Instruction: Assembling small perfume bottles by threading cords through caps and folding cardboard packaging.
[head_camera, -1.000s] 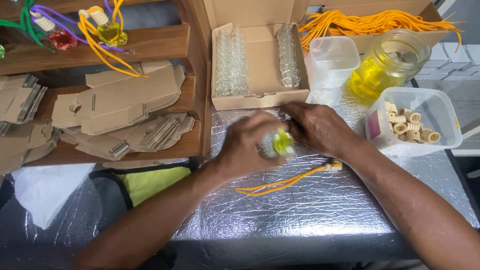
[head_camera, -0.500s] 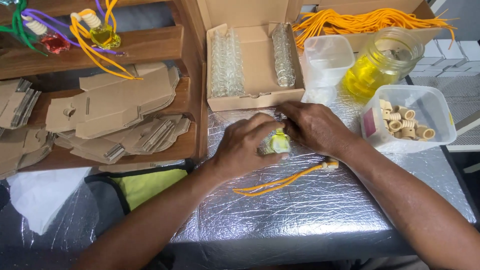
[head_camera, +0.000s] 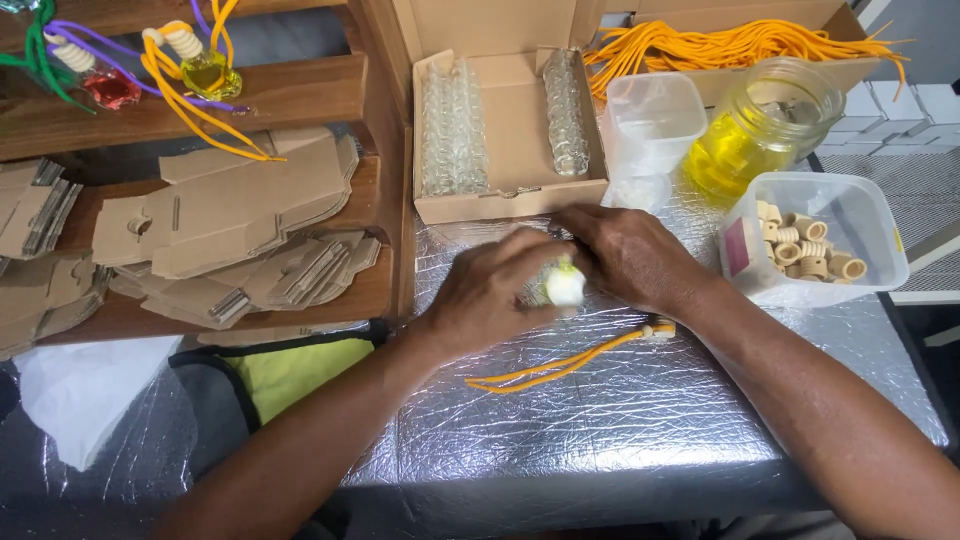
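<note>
Two hands met over the foil-covered worktop (head_camera: 620, 430), and everything sat around them. Biggest first: the wooden shelves (head_camera: 290, 95) on the left carried flat cardboard blanks (head_camera: 230, 215). Behind the hands stood an open box (head_camera: 510, 130) with rows of clear bottles (head_camera: 455, 130). To its right, an empty tub (head_camera: 655, 120), then a jar (head_camera: 765, 125) holding yellow liquid, and near the right edge a tub of caps (head_camera: 810, 245). Orange cords (head_camera: 700, 45) were heaped at the back. Down to the action: the left hand (head_camera: 490, 295) and the right hand (head_camera: 630, 255) were pressed together, both grips clenched on one small bottle (head_camera: 564, 287), pale and yellowish, held just above the worktop between the palms. Just in front lay a loose orange cord (head_camera: 560, 365) with a cap at its end.
</note>
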